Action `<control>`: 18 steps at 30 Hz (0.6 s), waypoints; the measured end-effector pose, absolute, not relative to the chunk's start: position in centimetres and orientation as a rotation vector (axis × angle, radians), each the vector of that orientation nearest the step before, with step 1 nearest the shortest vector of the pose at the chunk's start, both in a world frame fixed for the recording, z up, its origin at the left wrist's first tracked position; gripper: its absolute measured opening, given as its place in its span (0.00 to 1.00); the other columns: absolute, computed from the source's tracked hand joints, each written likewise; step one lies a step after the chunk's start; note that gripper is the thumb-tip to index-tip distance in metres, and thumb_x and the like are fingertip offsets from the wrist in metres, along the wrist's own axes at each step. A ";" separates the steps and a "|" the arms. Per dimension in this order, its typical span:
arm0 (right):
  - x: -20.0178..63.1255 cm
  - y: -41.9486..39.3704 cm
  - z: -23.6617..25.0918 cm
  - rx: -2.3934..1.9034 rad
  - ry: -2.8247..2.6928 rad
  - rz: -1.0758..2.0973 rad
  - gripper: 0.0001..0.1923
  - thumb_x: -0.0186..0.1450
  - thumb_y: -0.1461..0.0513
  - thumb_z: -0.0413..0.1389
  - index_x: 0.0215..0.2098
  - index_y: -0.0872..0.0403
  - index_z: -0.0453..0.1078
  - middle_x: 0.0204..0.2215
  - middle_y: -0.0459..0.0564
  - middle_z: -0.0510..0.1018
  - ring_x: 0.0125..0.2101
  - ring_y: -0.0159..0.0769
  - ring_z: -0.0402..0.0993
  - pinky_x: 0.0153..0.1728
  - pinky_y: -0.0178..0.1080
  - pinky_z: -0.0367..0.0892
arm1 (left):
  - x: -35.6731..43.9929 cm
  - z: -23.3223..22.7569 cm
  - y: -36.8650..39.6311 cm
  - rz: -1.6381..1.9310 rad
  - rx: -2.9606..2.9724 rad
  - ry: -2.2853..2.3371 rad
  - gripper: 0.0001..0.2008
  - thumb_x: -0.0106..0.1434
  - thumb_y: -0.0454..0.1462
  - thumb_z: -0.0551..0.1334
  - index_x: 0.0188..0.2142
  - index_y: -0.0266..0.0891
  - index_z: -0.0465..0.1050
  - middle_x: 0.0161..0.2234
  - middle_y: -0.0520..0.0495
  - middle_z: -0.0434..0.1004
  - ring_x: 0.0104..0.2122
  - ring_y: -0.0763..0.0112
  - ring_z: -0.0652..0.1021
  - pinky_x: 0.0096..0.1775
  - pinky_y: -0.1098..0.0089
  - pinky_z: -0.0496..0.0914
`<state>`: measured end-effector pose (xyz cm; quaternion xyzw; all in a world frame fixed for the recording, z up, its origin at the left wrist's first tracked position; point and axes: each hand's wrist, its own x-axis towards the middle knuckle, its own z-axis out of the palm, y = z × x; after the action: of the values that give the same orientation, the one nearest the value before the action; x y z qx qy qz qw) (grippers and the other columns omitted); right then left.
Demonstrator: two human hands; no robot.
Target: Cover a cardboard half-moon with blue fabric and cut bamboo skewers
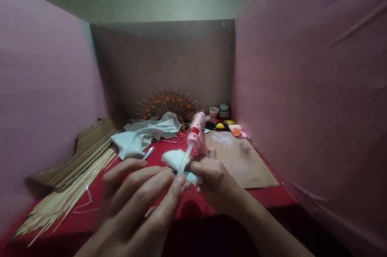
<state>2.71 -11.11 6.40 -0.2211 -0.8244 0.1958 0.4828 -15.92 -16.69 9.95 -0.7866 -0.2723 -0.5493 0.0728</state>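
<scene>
Glue stick [185,159] slanted lengthwise, up and away from your nearer left hand [142,194], thumb and fingers pinched around it, to the rear of the pink glue gun [198,139], which your right hand [218,182] gripped.

Hiding part of a pink glue gun [203,144] behind the right hand [213,178], cropped below at the forearm [269,224].

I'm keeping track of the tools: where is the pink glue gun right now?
The pink glue gun is just right of centre in the head view, in the right hand, left of the cardboard sheet.
</scene>
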 end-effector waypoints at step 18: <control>0.8 -13.3 6.3 -0.473 -1.978 -0.195 0.13 0.70 0.65 0.46 0.46 0.53 0.71 0.41 0.51 0.80 0.40 0.37 0.74 0.49 0.45 0.59 | -16.5 8.1 -17.7 -1.311 -2.011 -0.712 0.18 0.52 0.25 0.68 0.42 0.39 0.73 0.39 0.47 0.81 0.38 0.63 0.77 0.45 0.57 0.68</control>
<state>0.75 -13.34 6.25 -0.1974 -0.8259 -0.0812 0.5219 -16.50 -17.73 8.05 -0.7627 -0.2700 -0.4972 0.3133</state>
